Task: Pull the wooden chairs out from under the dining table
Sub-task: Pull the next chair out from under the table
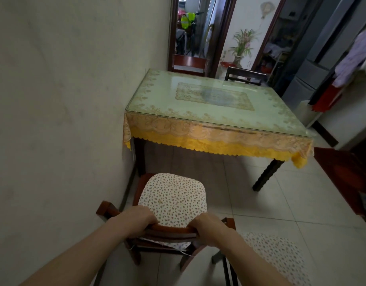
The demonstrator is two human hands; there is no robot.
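Note:
A wooden chair (169,231) with a floral seat cushion (172,198) stands in front of me, clear of the dining table (211,118). My left hand (139,216) and my right hand (207,223) both grip the top rail of its backrest. The table has a glass top over a yellow lace cloth and stands against the left wall. A second cushioned chair (281,259) stands at the lower right, partly cut off. Two more wooden chairs, one (189,65) at the far end and one (244,76) at the far right, are tucked against the table.
The wall (54,120) runs close along the left. A grey fridge (314,65) and hanging clothes (355,58) stand at the right. Dark wooden furniture (347,174) lines the right edge. Tiled floor (281,203) lies between table and me. Doorways open behind the table.

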